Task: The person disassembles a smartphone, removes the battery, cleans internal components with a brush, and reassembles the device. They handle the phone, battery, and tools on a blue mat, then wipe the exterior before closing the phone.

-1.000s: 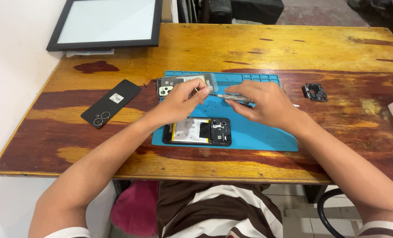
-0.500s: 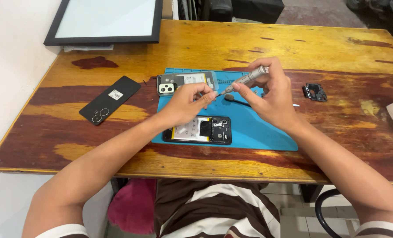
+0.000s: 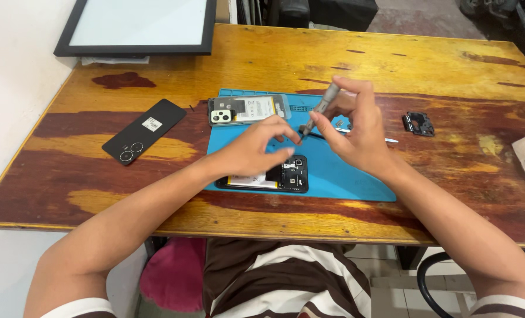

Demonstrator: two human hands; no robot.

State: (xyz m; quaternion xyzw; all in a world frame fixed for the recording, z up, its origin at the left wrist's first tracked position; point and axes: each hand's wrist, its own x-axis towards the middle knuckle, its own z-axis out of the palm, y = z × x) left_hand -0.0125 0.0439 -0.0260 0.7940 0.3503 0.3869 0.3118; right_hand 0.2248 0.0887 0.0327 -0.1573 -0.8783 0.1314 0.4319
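The right hand (image 3: 362, 132) is clamped on a slim grey screwdriver (image 3: 320, 111), which tilts from the fingertips down and leftward, its tip meeting the left hand's fingertips. The left hand (image 3: 256, 150) has its fingers pinched together at that tip; whether something tiny sits between them cannot be told. Directly under the left hand lies an opened phone (image 3: 274, 175) with battery and circuit board showing, resting on a blue work mat (image 3: 339, 176) on the wooden tabletop (image 3: 392, 65). Beyond the left hand, on the mat's far edge, lies a phone frame with camera lenses (image 3: 248, 109). Well left of that hand lies a black back cover (image 3: 145, 131). Right of the right hand sits a small dark part (image 3: 419, 123).
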